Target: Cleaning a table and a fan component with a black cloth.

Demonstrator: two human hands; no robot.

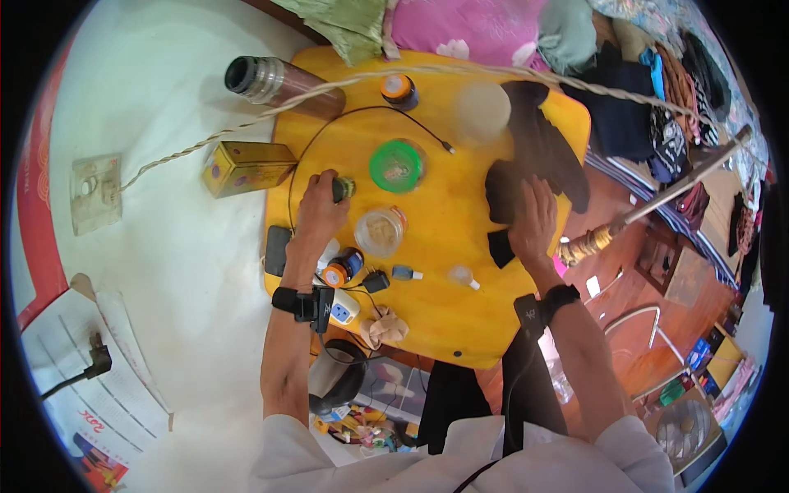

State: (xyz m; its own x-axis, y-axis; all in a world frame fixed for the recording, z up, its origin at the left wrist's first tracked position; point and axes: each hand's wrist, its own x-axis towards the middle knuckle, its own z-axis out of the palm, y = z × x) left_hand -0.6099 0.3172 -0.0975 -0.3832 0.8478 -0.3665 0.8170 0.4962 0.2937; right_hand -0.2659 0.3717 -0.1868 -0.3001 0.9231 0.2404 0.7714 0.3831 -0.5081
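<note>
My left hand [322, 206] is closed around a small dark green object [343, 190] with a paler, ribbed edge, at the left side of the yellow table [444, 228]. What it is exactly cannot be told. On the right, my right hand [533, 219] lies with straight fingers on a black cloth item [502, 191]. A longer dark garment [548, 148] stretches behind it, and a small black cloth piece [501, 248] is beside the wrist. Between the hands stand a green-lidded jar [394, 166] and a clear plastic jar [377, 233] with pale contents.
A thermos flask [290, 86], a yellow box [249, 167] and an orange-capped bottle [399, 91] stand toward the back left. Nearer are another orange-capped bottle [344, 267], a charger [375, 281] and a power strip [344, 306]. A twisted cord [363, 75] crosses above; a pole [666, 197] slants at right.
</note>
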